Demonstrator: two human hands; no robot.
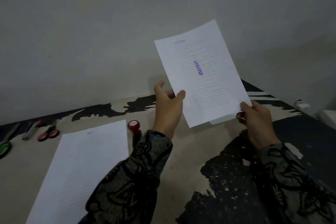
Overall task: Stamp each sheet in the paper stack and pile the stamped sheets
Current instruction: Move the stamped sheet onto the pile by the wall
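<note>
A printed sheet [203,71] with a purple "APPROVED" stamp mark in its middle is held up in the air above the table. My left hand [168,103] pinches its lower left edge with the thumb in front. My right hand [254,120] pinches its lower right corner. Another white edge shows just under the sheet's bottom. A stack of unstamped printed paper [80,167] lies on the table at the lower left. The red-topped stamp [134,126] stands upright just right of the stack's far corner, partly behind my left sleeve.
Red-handled scissors [48,133], a grey cutter [30,131] and green-handled scissors [4,148] lie along the far left of the worn table [190,149]. A pale wall rises right behind the table. A white object [301,104] sits at the far right edge.
</note>
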